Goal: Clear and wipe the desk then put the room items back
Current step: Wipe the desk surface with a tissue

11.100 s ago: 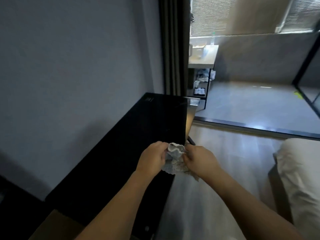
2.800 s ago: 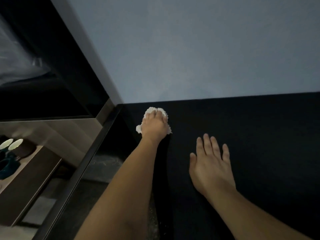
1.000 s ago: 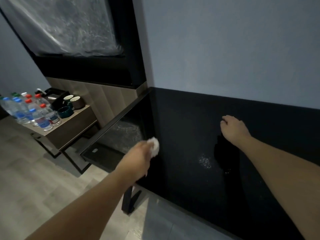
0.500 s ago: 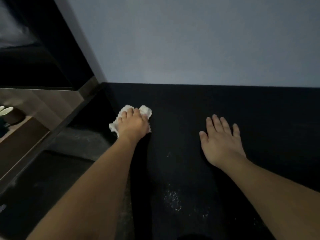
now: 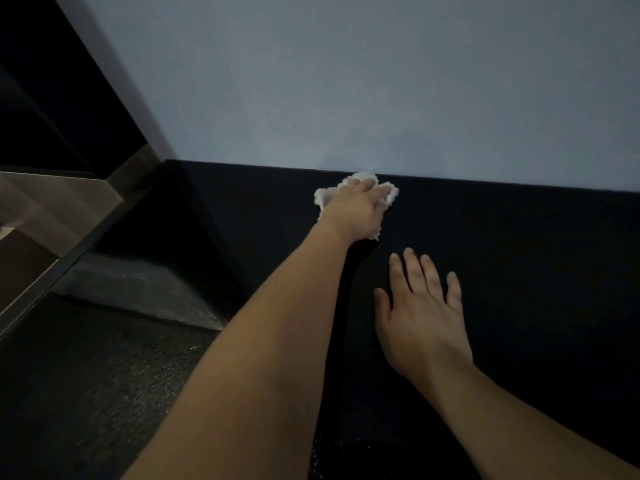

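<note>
Wiping step in hand: left hand (image 5: 356, 211) pressing crumpled white tissue (image 5: 389, 195) flat at black table's (image 5: 519, 258) back edge; right hand (image 5: 420, 313) released, fingers spread, bracing. Next: sweep across remaining surface.

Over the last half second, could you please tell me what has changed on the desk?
The left hand slid the cloth right and back, from near the desk's left edge to the wall. Nothing was picked up or released. The right hand stayed flat on the desk, and the left hand still presses the cloth down.
</note>
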### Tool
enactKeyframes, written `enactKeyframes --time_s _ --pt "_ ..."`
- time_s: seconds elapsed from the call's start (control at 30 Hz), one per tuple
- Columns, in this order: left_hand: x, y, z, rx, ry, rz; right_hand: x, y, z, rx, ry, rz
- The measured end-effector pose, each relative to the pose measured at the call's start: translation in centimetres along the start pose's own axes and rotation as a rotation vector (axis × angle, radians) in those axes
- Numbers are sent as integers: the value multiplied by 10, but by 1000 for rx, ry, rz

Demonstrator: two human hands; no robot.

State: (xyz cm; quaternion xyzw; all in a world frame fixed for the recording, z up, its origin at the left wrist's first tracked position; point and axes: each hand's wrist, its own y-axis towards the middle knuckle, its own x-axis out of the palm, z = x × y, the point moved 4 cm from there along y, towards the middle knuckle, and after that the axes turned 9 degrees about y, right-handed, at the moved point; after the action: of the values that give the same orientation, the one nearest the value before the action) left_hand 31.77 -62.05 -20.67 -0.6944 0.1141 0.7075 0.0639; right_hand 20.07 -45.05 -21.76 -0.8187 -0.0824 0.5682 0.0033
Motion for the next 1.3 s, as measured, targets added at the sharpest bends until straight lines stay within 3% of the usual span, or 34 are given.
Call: enactKeyframes --time_s 0.1,0.43,0.67,0.77,0.87,1.0,1.13,1.2,1.3 --pt "3 -7 -4 -36 -54 10 1 0 -1 -2 -1 -15" --pt "7 -96 -20 -624 -99 -30 1 2 1 -40 24 -52" --pt "0 -203 9 -784 -91 -51 -3 -2 -2 -27 36 -61" --pt "-7 -264 17 -906 -142 -20 -5 -7 -6 -117 60 -53" --pt "-6 -339 15 -981 -27 -91 -6 -14 -8 -289 117 -73" --pt "-22 -455 45 -1186 -3 101 -17 -30 6 -373 179 -207" --pt "-39 -495 65 -1550 -298 227 -28 -42 40 -365 95 -215" --pt "-61 -459 55 -1514 -240 339 -40 -33 63 -232 26 -101" --pt "-69 -359 39 -1233 -296 314 -48 -14 91 -40 -49 -60"
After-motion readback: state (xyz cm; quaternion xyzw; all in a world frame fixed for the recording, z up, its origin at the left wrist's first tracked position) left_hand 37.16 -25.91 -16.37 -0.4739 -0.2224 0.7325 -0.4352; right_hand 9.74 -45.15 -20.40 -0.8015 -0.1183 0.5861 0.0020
